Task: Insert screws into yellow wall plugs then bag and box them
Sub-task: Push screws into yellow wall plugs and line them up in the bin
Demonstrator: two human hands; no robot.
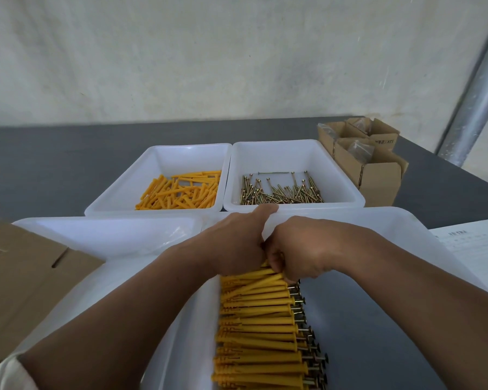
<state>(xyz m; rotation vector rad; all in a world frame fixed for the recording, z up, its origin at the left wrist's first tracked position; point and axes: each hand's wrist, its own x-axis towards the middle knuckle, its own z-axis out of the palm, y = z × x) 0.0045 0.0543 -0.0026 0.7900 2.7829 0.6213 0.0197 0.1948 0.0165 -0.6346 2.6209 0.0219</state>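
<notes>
A long row of yellow wall plugs with screws in them [261, 330] lies stacked in the near white tray [400, 226]. My left hand [237, 243] and my right hand [296, 249] meet at the far end of that row, fingers curled around the top plugs. What sits between my palms is hidden. Loose yellow plugs [181, 191] fill the far left white bin [158, 156]. Brass screws [279, 191] lie in the far right white bin [335, 167].
Open cardboard boxes [369, 161] holding plastic bags stand at the back right. A flat cardboard box [26, 266] lies at the left. Another white tray [110, 235] holds clear bags. A printed sheet [473, 243] sits at the right. A metal pole [473, 94] rises behind.
</notes>
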